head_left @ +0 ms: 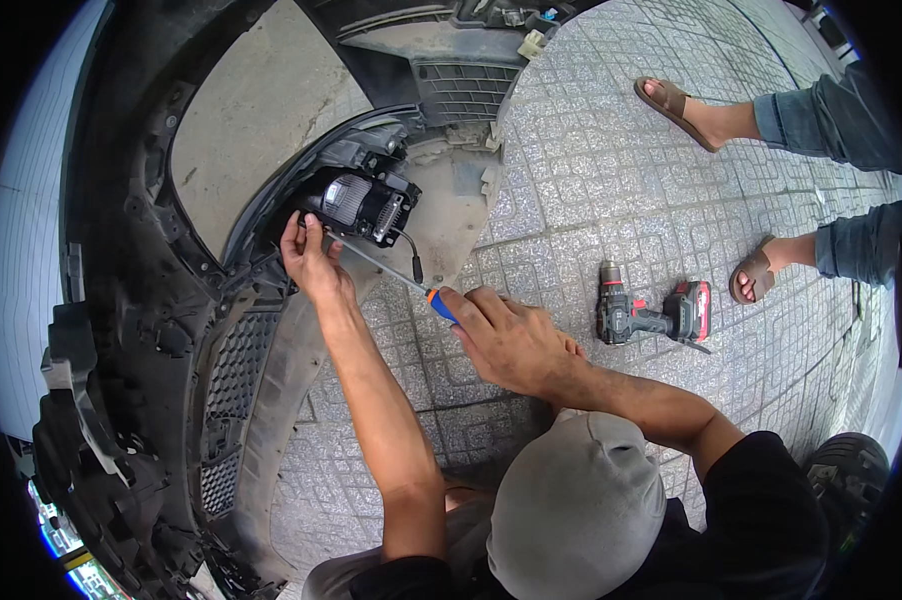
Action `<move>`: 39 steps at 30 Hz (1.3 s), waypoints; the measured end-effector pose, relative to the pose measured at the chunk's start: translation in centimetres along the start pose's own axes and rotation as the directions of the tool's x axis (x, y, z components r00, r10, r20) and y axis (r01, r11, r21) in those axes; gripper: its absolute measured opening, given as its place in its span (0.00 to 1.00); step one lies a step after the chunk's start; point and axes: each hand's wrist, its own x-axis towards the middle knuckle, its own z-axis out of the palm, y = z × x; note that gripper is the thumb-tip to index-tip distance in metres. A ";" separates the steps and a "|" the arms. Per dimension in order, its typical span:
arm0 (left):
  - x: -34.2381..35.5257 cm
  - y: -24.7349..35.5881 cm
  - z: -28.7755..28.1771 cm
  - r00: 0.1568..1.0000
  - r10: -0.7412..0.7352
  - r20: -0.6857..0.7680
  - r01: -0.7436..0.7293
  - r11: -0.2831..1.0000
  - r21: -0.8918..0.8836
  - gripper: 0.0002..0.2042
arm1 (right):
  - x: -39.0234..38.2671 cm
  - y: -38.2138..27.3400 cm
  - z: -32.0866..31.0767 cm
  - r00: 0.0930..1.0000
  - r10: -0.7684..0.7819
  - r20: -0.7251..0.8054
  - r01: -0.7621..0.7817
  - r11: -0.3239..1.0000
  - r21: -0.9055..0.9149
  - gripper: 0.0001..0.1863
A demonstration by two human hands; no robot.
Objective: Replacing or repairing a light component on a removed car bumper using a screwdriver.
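Observation:
A black car lamp (356, 203) with a clear lens and a short dangling cable sits at the inner side of a curved black bumper cover (161, 215). At the lamp's lower edge my left hand (314, 258) is closed, its fingers and thumb bent around that edge. My right hand (511, 338) is wrapped around the blue and orange handle of a screwdriver (399, 277). The long metal shaft runs up and left to the lamp's lower edge, close to my left fingertips; what its tip touches is hidden.
A red and black cordless drill (651, 310) lies on the patterned paving (561, 200), right of my hands. Beyond it stands another person in sandals (756, 272) and jeans. Honeycomb grille mesh (233, 375) lies left of my left forearm. A grey fabric cap (576, 505) covers the lower middle.

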 end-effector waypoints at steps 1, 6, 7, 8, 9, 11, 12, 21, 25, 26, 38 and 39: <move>-0.1 0.1 -0.1 1.000 -0.014 -0.008 0.014 1.000 0.012 0.16 | 0.0 -0.2 0.3 0.999 -0.028 -0.021 0.027 0.998 -0.064 0.28; -0.4 0.4 0.4 1.000 -0.022 -0.019 0.022 1.000 0.019 0.16 | 1.2 2.0 0.1 0.805 0.347 0.480 -0.490 -0.067 0.869 0.18; -0.4 0.4 0.4 1.000 -0.024 -0.014 0.024 0.999 0.023 0.16 | 1.4 2.3 -0.5 0.711 0.226 0.666 -0.500 -0.503 0.705 0.16; -0.4 0.5 0.3 1.000 -0.027 -0.012 0.028 0.999 0.030 0.16 | 1.4 2.1 -0.4 0.713 0.239 0.659 -0.520 -0.450 0.726 0.18; -0.4 0.6 0.3 1.000 -0.023 0.001 0.023 1.000 0.017 0.16 | 1.4 2.3 -0.5 0.713 0.244 0.657 -0.514 -0.455 0.727 0.18; -0.4 0.5 0.3 0.999 -0.025 0.022 0.024 1.000 0.006 0.15 | 1.4 2.7 -0.8 0.758 0.233 0.610 -0.532 -0.322 0.783 0.20; -0.3 0.5 0.3 1.000 -0.024 0.006 0.024 1.000 0.006 0.15 | 1.3 2.5 -0.6 0.758 0.234 0.608 -0.527 -0.328 0.784 0.20; -0.4 0.4 0.7 0.999 -0.025 0.021 0.024 0.999 0.034 0.16 | 1.3 1.9 2.2 0.948 -0.024 -0.318 0.108 0.962 0.250 0.21; -0.1 0.8 0.1 0.998 -0.015 0.062 0.013 0.999 0.037 0.15 | 1.0 2.2 1.1 0.750 0.223 0.623 -0.528 -0.366 0.766 0.18; -0.1 0.6 0.2 0.998 -0.017 0.053 0.016 1.000 0.016 0.15 | 0.8 2.7 1.9 0.716 0.176 0.676 -0.513 -0.524 0.680 0.20; -0.3 0.7 0.6 1.000 -0.008 0.027 0.008 1.000 -0.011 0.14 | 1.9 1.2 1.3 0.911 0.351 0.216 -0.381 0.519 0.765 0.19; -0.4 0.7 0.7 1.000 -0.008 0.023 0.008 1.000 -0.009 0.14 | 2.2 1.1 0.6 0.882 0.366 0.297 -0.443 0.426 0.789 0.19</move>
